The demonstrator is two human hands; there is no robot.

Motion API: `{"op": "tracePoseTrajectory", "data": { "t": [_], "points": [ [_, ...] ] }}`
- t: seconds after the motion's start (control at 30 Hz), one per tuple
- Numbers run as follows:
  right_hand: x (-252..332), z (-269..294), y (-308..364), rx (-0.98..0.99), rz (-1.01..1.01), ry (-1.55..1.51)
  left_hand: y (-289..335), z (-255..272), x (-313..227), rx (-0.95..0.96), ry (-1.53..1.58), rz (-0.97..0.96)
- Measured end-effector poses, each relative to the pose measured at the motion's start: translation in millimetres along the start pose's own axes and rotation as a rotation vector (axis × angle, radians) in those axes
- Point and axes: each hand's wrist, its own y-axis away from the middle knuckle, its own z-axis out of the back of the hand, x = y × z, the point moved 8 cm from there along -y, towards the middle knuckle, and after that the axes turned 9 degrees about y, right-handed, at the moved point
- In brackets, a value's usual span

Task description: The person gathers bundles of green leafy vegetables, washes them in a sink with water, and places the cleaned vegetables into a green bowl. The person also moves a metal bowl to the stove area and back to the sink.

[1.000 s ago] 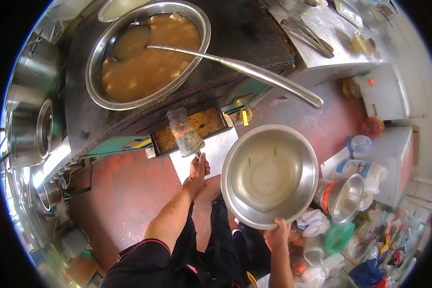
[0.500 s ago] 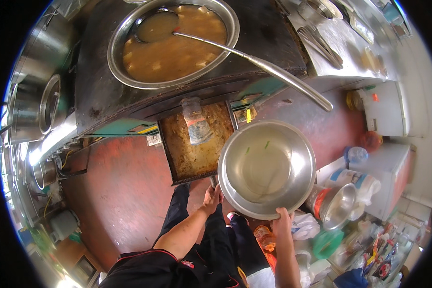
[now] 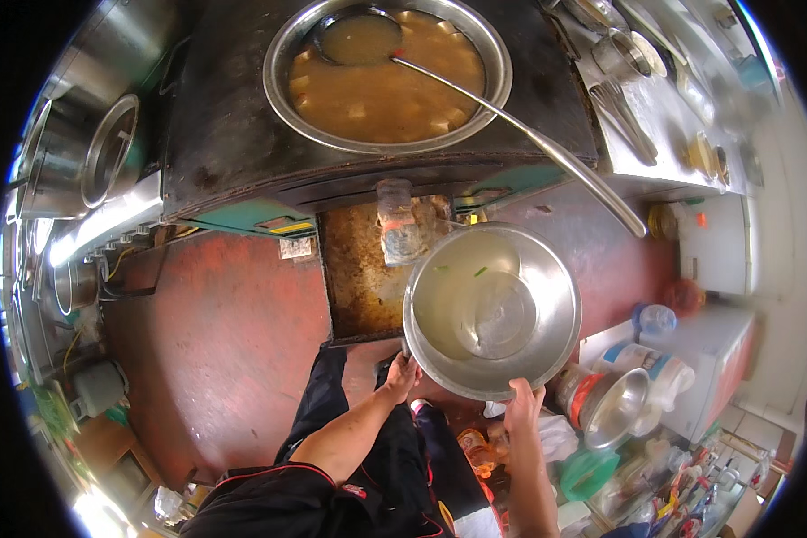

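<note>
In my right hand [image 3: 522, 405] is the near rim of a wide steel basin [image 3: 511, 363]; the thumb and fingers are closed on it. The basin tilts left, with cloudy thin liquid and bits of green gathered on that side. My left hand [image 3: 402, 377] is closed around the short metal handle of a rusty pull-out tray [image 3: 359, 300], just below the basin's left side. The basin overlaps the tray's right part and hides it. A cylindrical piece with a ragged grey end [image 3: 398, 229] juts out over the tray.
On the dark stove top [image 3: 220, 125] stands a large bowl of brown soup [image 3: 377, 117] with pale cubes. Its ladle [image 3: 547, 143] sticks out past the stove edge. Steel pots [image 3: 108, 152] stand at left. Bottles, bags and a smaller metal bowl [image 3: 617, 408] crowd the lower right.
The basin has tipped further left, and its liquid has shifted that way, baring part of the bottom. My left hand stays at the tray handle. The whole view has shifted slightly.
</note>
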Motion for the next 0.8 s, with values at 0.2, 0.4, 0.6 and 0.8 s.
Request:
{"op": "tracePoseTrajectory", "data": {
  "t": [0.2, 0.4, 0.6, 0.8],
  "points": [
    [8.8, -15.7, 0.4, 0.071, -0.019, 0.086, -0.7, 0.1, 0.4, -0.017, -0.028, 0.005],
    [7.7, -20.3, -7.8, 0.017, 0.009, 0.108, 1.2, 0.4, 0.0, -0.034, -0.009, -0.012],
    [21.7, -25.2, -11.0, -0.002, 0.111, 0.189, 5.3, -1.9, -6.2, -0.056, -0.033, -0.018],
    [47.5, -39.6, -0.9, 0.026, 0.2, 0.272, 7.6, -3.1, -8.1, -0.094, -0.026, 0.02]
  ]
}}
